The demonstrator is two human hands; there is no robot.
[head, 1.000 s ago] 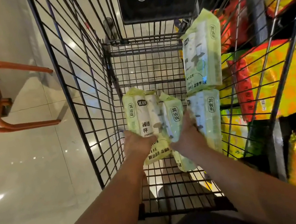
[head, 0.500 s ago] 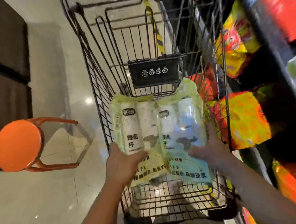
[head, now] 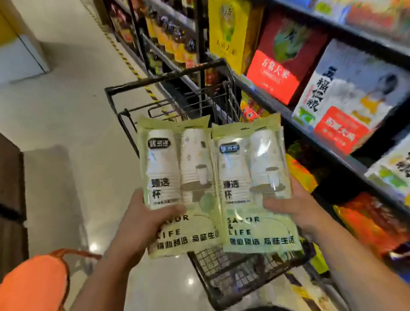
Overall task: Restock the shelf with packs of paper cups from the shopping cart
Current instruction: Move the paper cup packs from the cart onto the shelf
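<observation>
Holding one pale green plastic pack of white paper cups (head: 179, 185) by its lower edge, the left hand (head: 142, 226) pinches it above the black wire shopping cart (head: 217, 281); the right hand (head: 297, 208) grips a second matching pack (head: 255, 187), edges overlapping, beside the black shelf (head: 331, 152) of boxed goods.

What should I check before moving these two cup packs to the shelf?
1. Left hand grips left pack: ok.
2. Right hand grips right pack: ok.
3. Both packs held clear above cart: ok.
4. Free slot for cups on shelf: cannot tell, only other goods visible.
5. Orange stool out of the way: ok, off to the left.
6. More packs left in cart: cannot tell, basket mostly hidden.
</observation>
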